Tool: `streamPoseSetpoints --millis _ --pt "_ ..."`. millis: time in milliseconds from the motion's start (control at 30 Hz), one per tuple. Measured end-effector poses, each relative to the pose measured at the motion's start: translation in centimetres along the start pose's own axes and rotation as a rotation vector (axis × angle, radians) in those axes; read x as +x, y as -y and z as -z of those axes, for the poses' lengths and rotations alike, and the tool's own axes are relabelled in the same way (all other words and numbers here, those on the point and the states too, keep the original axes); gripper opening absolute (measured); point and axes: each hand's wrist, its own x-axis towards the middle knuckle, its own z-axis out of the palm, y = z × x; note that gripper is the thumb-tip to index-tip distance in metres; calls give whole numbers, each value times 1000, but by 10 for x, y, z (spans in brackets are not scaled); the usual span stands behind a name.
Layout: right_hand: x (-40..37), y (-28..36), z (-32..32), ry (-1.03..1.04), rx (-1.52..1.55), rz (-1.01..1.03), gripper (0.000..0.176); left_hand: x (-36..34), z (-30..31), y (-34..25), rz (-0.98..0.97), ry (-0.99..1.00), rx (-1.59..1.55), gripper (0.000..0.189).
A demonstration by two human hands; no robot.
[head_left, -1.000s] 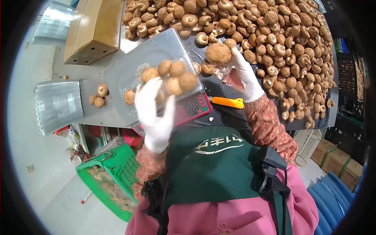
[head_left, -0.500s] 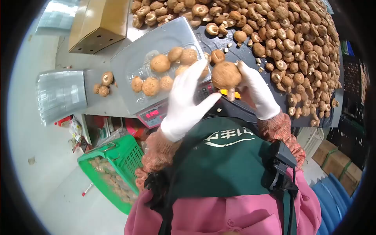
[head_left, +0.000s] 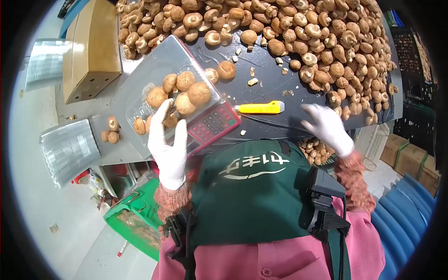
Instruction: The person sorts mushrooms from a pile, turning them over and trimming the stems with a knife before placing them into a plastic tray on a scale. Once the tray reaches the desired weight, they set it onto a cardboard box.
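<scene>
My left hand, in a white glove, reaches over the near side of a clear plastic tray. Its fingers and thumb are spread, with the fingertips at a mushroom. Several brown mushrooms sit cap up in the tray, among them a large one at its right side. The tray rests on a digital scale with a red-edged keypad. My right hand, also gloved, hovers above the table's near right part, fingers apart and holding nothing. A yellow utility knife lies between the hands.
A large heap of mushrooms covers the back and right of the table. Cut stem pieces lie on the black sheet. At left are a cardboard box, stacked clear trays and three loose mushrooms. A green basket stands below.
The large mushroom has left my right hand, and a large one now sits at the tray's right side. My right hand has moved right, off the knife; my left has drawn back leftward.
</scene>
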Motion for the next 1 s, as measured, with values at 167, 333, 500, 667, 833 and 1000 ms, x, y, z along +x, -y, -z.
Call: streamPoseSetpoints --millis 167,333,500,667,833,1000 --pt "143 82 -36 -521 214 400 46 7 -5 -14 -119 83 123 47" --pt "222 112 -87 -291 0 457 43 1 2 -9 -92 33 146 45" --pt "213 87 -77 -309 385 276 42 -10 6 5 -64 -33 191 43" --pt "123 46 -5 289 1284 -164 46 -7 0 3 -96 -6 192 44" --pt "-26 -35 19 224 558 -102 52 4 -5 -1 -159 9 171 43" --pt "-118 -65 6 -19 522 -531 44 7 -24 -14 -112 100 80 42"
